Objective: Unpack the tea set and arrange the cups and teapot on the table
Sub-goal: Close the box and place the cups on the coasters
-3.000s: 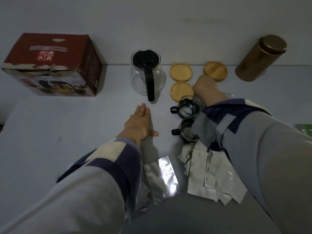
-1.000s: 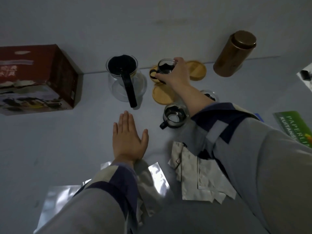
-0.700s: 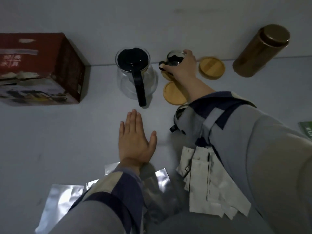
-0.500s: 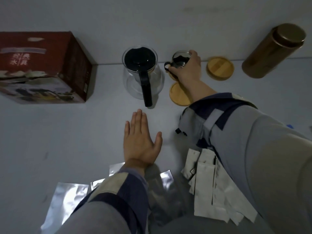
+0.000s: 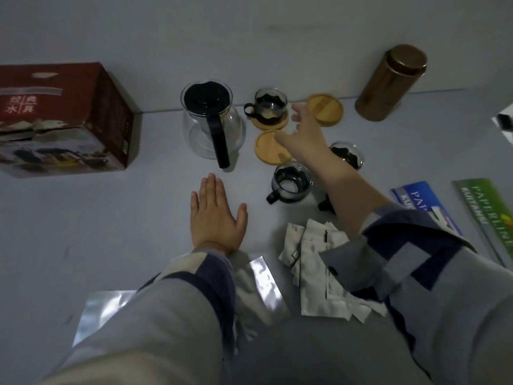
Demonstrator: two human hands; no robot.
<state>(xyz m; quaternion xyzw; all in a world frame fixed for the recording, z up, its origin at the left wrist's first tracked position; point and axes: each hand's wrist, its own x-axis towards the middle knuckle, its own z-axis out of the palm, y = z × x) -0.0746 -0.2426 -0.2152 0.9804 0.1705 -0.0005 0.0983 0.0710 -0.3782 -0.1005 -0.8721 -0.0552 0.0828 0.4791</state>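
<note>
A glass teapot (image 5: 212,126) with a black lid and handle stands at the back of the table. Right of it a glass cup (image 5: 268,108) sits on a wooden coaster (image 5: 280,124). Two more wooden coasters lie bare: one nearer me (image 5: 268,147), one further right (image 5: 329,109). A second cup (image 5: 291,182) stands on the table, a third (image 5: 348,154) behind my right forearm. My right hand (image 5: 305,134) hovers over the coasters, fingers spread, holding nothing. My left hand (image 5: 216,215) lies flat on the table.
A red cardboard box (image 5: 61,120) stands at the back left. A bronze canister (image 5: 391,81) stands at the back right. Silver foil pouches (image 5: 266,284) and white packets (image 5: 316,262) lie near me. Blue (image 5: 416,198) and green (image 5: 488,212) packs lie at the right.
My right hand has set the cup on the far coaster, let go and drawn back a little. My left hand has stayed flat on the table.
</note>
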